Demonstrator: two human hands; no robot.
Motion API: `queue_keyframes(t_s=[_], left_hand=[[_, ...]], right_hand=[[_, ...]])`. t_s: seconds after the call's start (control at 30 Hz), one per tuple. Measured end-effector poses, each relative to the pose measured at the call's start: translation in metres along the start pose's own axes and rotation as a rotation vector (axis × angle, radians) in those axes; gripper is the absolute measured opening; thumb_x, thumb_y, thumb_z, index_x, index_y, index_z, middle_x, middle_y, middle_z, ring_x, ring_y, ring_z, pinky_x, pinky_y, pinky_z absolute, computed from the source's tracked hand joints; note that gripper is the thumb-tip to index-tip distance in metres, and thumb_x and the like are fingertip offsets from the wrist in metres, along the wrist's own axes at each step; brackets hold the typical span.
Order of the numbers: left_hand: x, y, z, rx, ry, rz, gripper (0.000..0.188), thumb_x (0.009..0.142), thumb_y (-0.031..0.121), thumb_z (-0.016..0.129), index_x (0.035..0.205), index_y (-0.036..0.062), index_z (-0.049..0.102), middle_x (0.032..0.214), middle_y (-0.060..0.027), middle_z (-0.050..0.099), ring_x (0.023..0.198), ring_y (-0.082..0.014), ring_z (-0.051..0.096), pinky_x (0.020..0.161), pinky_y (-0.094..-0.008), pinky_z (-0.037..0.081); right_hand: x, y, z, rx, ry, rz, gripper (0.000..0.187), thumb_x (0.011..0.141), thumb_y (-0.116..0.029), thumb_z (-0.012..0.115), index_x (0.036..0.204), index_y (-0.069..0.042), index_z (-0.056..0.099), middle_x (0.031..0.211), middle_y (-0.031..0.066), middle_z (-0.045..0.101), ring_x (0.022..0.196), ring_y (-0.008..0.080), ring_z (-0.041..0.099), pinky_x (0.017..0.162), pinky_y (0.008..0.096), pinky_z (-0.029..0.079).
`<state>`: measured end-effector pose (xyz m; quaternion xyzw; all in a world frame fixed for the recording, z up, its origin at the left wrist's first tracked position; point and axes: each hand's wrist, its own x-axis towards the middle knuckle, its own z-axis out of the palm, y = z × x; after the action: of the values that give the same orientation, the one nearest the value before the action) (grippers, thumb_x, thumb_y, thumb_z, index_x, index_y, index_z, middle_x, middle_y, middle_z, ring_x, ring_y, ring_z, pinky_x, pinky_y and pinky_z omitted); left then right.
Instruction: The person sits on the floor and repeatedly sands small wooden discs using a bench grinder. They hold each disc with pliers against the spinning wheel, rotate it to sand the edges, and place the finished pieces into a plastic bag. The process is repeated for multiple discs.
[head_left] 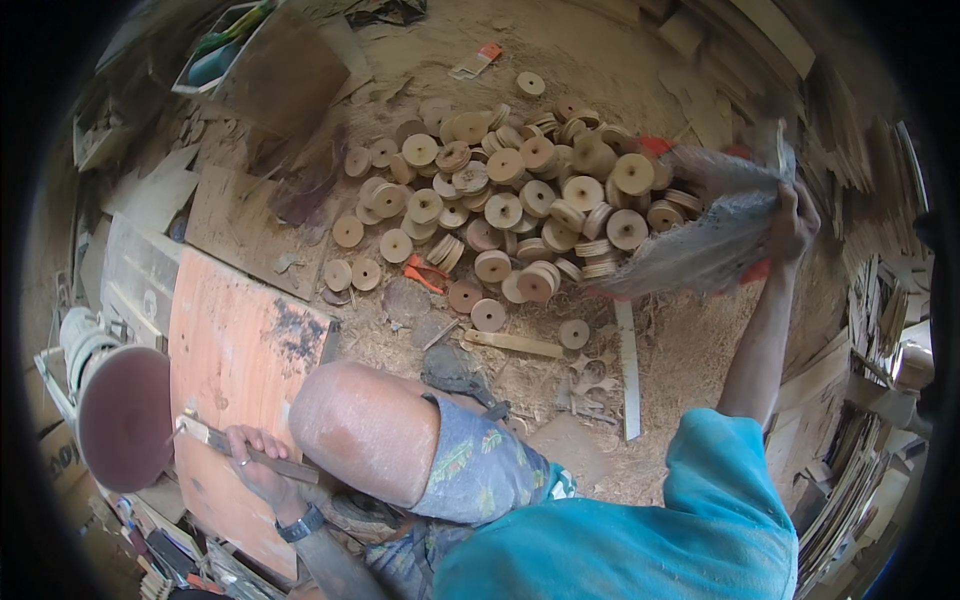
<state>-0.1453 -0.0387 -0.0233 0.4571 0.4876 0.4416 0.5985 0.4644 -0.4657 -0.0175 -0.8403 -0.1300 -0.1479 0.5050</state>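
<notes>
My right hand [793, 222] is closed on the edge of a grey woven sack [705, 240], stretched out at the right. The sack's lower part lies over the side of a big pile of round wooden discs [505, 210], each with a small centre hole. My left hand [262, 468] has its fingers over a wooden strip [290, 465], at the near side of an orange-toned board [235, 345]. A pale block with a thin pin sits at the strip's far end, close to a dark red sanding disc [125, 418].
Sawdust covers the floor around the pile. Orange-handled pliers [425, 273], a wooden stick [515, 344] and a pale strip [628, 370] lie near the discs. Stacked wood offcuts [850, 480] line the right side. A box [215, 50] stands at the far left.
</notes>
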Motion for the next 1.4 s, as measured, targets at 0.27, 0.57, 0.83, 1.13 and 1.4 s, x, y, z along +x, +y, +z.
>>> queue_keyframes(t_s=[0.27, 0.57, 0.83, 1.13, 1.4], left_hand=[[-0.003, 0.000, 0.000, -0.038, 0.064, -0.037, 0.032, 0.104, 0.031, 0.048, 0.079, 0.0139, 0.039, 0.067, 0.0020, 0.040, 0.046, -0.0076, 0.042, 0.039, -0.0223, 0.042], [0.002, 0.002, 0.003, -0.039, 0.063, -0.018, 0.027, 0.107, 0.027, 0.040, 0.085, 0.0122, 0.040, 0.066, 0.0010, 0.040, 0.044, -0.0076, 0.040, 0.037, -0.0206, 0.043], [0.007, -0.001, -0.006, -0.144, -0.012, 0.055, 0.023, 0.107, 0.025, 0.039, 0.092, 0.0073, 0.042, 0.073, -0.0009, 0.041, 0.050, -0.0071, 0.043, 0.038, -0.0208, 0.046], [0.003, 0.003, 0.004, -0.065, 0.127, -0.012, 0.023, 0.107, 0.025, 0.039, 0.092, 0.0079, 0.044, 0.072, 0.0002, 0.041, 0.051, -0.0058, 0.043, 0.039, -0.0207, 0.046], [0.001, 0.004, 0.010, -0.033, 0.138, -0.013, 0.022, 0.107, 0.026, 0.040, 0.095, 0.0077, 0.045, 0.072, 0.0007, 0.041, 0.050, -0.0045, 0.042, 0.038, -0.0186, 0.044]], right_hand=[[0.019, 0.034, 0.109, -0.927, -0.631, -0.067, 0.039, 0.086, -0.031, 0.062, 0.105, 0.002, 0.070, 0.095, 0.0221, 0.070, 0.093, 0.0368, 0.067, 0.083, 0.0434, 0.050], [0.056, 0.073, 0.369, -0.758, -0.649, 0.010, 0.049, 0.089, -0.047, 0.057, 0.118, -0.009, 0.069, 0.117, 0.0194, 0.067, 0.104, 0.0408, 0.065, 0.094, 0.0459, 0.050], [-0.044, 0.027, 0.334, -0.620, -0.715, 0.006, 0.038, 0.093, -0.034, 0.053, 0.111, -0.003, 0.062, 0.106, 0.0259, 0.067, 0.101, 0.0428, 0.064, 0.090, 0.0508, 0.050], [-0.008, 0.032, 0.321, -0.665, -0.457, 0.184, 0.045, 0.091, -0.045, 0.061, 0.111, -0.005, 0.068, 0.113, 0.0204, 0.067, 0.105, 0.0343, 0.065, 0.092, 0.0457, 0.050], [0.030, 0.115, 0.368, -0.816, -0.658, 0.041, 0.051, 0.082, -0.042, 0.066, 0.123, -0.012, 0.064, 0.118, 0.0191, 0.067, 0.112, 0.0364, 0.063, 0.097, 0.0476, 0.047]])
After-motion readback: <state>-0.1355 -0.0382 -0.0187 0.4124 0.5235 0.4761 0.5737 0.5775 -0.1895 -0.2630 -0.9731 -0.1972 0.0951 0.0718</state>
